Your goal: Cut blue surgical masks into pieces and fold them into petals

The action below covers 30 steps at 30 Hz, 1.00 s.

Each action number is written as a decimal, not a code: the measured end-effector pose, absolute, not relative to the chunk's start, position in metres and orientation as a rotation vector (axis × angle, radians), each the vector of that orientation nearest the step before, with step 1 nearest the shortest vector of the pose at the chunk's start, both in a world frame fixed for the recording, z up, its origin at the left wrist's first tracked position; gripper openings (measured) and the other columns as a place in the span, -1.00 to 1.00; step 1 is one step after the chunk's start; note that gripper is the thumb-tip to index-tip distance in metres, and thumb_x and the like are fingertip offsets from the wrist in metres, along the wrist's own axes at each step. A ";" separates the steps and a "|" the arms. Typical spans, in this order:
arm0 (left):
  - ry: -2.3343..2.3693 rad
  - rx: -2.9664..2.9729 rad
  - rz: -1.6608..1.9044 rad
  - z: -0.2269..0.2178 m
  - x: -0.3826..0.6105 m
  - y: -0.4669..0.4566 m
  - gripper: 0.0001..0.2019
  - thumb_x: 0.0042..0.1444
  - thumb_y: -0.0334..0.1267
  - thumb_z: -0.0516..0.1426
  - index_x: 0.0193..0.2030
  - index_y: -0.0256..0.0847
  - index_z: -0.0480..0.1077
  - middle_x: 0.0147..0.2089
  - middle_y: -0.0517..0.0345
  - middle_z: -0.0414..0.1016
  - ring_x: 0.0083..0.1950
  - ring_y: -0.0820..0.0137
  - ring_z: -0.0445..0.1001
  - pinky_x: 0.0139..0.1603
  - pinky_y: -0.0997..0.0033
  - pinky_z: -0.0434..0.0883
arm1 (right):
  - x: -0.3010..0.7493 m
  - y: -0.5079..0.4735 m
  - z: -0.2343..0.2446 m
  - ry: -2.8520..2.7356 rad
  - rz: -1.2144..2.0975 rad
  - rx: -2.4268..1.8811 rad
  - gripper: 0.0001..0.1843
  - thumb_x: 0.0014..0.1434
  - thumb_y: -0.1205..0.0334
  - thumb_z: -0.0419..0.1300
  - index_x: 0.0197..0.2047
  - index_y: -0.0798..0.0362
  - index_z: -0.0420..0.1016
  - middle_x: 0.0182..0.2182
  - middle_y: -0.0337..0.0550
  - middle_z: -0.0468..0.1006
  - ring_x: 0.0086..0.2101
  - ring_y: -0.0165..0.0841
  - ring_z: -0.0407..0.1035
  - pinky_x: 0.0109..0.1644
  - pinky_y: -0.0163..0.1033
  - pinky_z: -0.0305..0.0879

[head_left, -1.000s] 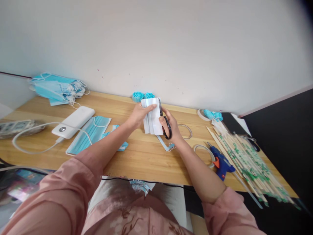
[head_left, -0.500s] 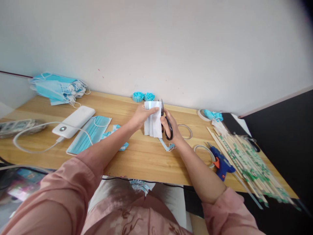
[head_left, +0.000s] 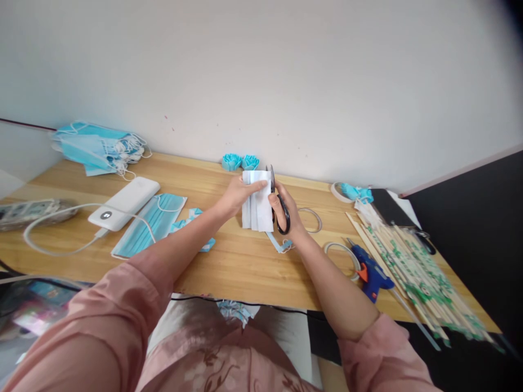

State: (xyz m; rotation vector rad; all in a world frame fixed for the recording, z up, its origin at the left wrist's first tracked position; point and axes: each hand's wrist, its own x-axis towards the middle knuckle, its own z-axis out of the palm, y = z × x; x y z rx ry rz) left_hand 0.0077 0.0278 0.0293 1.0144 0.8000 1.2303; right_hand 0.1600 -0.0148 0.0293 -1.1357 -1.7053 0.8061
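Observation:
My left hand (head_left: 241,194) pinches a pleated face mask (head_left: 258,209), white side toward me, with the thumb flat across its upper part. Black-handled scissors (head_left: 281,218) are in my right hand (head_left: 291,209), their blades pointing away from me along the mask's right edge. Whether the blades are closed on the material I cannot tell. Below the mask, a thin blue cut strip (head_left: 278,243) with a bit of white ear loop lies on the table. Two blue rosettes (head_left: 241,161) sit behind my hands near the wall.
At left lie a mask pile (head_left: 96,144), a white power bank (head_left: 125,203) with cable, a blue mask (head_left: 151,226) and folded blue strips (head_left: 206,245). At right are tape rolls (head_left: 314,220), a blue glue gun (head_left: 371,272) and wrapped chopsticks (head_left: 417,272). Scraps (head_left: 236,311) lie on my lap.
Almost nothing differs. The mask and scissors sit very slightly lower and to the right, and both hands keep the same hold.

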 end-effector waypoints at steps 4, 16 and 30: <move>0.797 1.009 1.229 0.032 0.008 0.026 -0.63 -0.21 -0.11 0.42 -0.32 -0.29 0.49 -0.31 0.03 0.59 -0.32 0.31 0.52 -0.22 0.30 0.46 | 0.161 -0.014 0.029 -1.711 0.782 -1.130 -0.27 0.21 -0.40 0.00 0.21 -0.05 0.34 -0.47 -0.18 0.46 -0.38 -0.19 0.42 -0.28 -0.09 0.40; 0.816 1.055 1.236 0.031 0.007 0.027 -0.64 -0.19 -0.09 0.41 -0.33 -0.29 0.49 -0.31 0.04 0.59 -0.30 0.29 0.53 -0.20 0.29 0.46 | 0.161 -0.010 0.025 -1.691 0.739 -1.103 -0.26 0.20 -0.40 0.02 0.18 0.01 0.35 -0.30 -0.09 0.58 -0.27 -0.16 0.47 -0.19 -0.09 0.43; 0.798 1.031 1.234 0.032 0.006 0.027 -0.64 -0.19 -0.12 0.42 -0.31 -0.30 0.51 -0.29 0.02 0.61 -0.31 0.31 0.54 -0.21 0.31 0.47 | 0.162 -0.012 0.027 -1.671 0.758 -1.146 -0.25 0.18 -0.41 0.05 0.18 -0.01 0.37 -0.45 -0.15 0.51 -0.29 -0.13 0.47 -0.25 -0.07 0.42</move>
